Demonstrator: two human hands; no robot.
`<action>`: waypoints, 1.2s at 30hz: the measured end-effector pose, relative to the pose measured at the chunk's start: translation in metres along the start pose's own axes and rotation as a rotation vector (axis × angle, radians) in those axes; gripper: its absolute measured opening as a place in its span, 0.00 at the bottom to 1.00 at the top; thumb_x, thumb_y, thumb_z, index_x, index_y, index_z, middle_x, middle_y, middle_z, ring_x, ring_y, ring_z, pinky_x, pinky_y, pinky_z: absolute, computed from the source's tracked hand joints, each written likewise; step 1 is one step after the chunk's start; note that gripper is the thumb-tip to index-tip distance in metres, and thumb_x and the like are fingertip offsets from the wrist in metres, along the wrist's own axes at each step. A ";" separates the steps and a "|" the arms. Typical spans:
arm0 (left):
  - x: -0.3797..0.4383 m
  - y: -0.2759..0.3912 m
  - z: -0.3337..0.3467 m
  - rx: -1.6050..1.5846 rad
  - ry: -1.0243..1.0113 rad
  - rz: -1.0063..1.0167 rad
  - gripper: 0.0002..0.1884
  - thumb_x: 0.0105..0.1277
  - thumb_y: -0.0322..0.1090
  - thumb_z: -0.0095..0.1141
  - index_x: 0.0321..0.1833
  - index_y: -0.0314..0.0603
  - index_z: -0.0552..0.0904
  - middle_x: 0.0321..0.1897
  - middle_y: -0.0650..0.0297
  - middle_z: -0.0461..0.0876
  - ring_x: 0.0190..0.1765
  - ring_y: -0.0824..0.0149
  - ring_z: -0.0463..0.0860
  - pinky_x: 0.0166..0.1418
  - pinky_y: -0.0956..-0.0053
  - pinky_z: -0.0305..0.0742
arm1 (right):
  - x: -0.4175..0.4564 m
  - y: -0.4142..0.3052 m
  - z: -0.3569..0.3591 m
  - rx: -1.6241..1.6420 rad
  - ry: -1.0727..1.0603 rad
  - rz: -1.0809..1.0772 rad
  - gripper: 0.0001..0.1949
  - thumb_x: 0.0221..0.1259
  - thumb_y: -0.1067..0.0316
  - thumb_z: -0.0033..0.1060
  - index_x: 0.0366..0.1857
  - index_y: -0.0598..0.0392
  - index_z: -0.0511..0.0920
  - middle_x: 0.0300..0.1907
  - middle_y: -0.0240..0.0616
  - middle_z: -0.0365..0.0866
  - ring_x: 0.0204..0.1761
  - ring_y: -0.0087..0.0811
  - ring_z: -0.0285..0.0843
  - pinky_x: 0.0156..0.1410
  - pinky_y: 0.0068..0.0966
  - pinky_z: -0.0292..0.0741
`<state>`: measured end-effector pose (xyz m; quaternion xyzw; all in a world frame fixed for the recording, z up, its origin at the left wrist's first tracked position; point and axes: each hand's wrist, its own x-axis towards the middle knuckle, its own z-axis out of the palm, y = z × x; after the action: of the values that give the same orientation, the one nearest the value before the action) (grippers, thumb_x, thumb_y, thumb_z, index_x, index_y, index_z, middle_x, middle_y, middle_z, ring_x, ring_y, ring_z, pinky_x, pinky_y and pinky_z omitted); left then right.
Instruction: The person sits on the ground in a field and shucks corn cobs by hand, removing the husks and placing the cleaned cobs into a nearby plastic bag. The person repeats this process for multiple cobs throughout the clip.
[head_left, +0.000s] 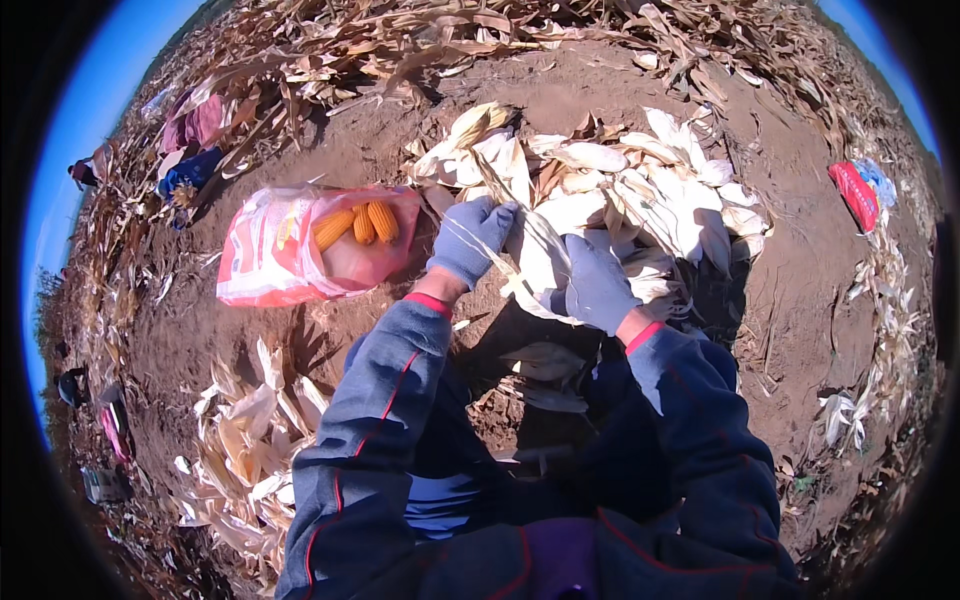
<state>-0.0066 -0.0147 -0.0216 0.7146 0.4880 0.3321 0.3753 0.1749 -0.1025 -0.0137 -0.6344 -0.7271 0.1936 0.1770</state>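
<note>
My left hand (472, 238), in a grey knit glove, has its fingers closed on the dry husk at the upper end of an ear of corn (534, 259). My right hand (596, 281), gloved alike, holds the lower right side of the same ear. Pale husk hangs loose between both hands, and the kernels are hidden. Beyond them lies a heap of corn ears in husks (660, 187). To the left of my left hand, a red and white plastic sack (270, 247) lies on its side with its mouth towards me, several bare orange corn cobs (364, 223) showing inside.
Loose husks (247, 450) are piled at lower left. Dry corn stalks (360, 45) cover the ground beyond the heap. A red bag (855, 195) lies far right; blue cloth (187, 171) and pink cloth (196, 124) lie upper left. Another person (82, 174) is at the far left.
</note>
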 end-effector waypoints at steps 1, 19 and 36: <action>0.003 -0.001 0.002 0.104 0.028 0.055 0.14 0.65 0.41 0.53 0.30 0.35 0.79 0.19 0.67 0.75 0.21 0.75 0.70 0.26 0.78 0.66 | 0.001 0.002 0.004 0.017 0.032 -0.008 0.29 0.39 0.53 0.72 0.42 0.62 0.69 0.34 0.54 0.77 0.41 0.53 0.75 0.45 0.41 0.72; 0.012 0.008 -0.010 -0.703 -0.100 -0.351 0.15 0.69 0.38 0.45 0.50 0.36 0.76 0.35 0.66 0.78 0.41 0.75 0.77 0.43 0.83 0.73 | 0.011 -0.007 0.025 0.368 0.351 0.122 0.21 0.25 0.59 0.70 0.27 0.62 0.79 0.24 0.51 0.79 0.30 0.47 0.80 0.36 0.38 0.76; 0.028 -0.004 0.050 -1.299 0.433 -0.678 0.04 0.60 0.32 0.49 0.34 0.41 0.75 0.26 0.63 0.75 0.27 0.63 0.75 0.33 0.66 0.74 | 0.026 0.026 0.057 0.488 0.225 0.292 0.33 0.37 0.58 0.72 0.51 0.56 0.66 0.47 0.50 0.73 0.50 0.49 0.73 0.54 0.38 0.70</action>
<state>0.0419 0.0019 -0.0472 0.0804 0.4502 0.5516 0.6976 0.1651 -0.0772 -0.0760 -0.6884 -0.5361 0.3146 0.3739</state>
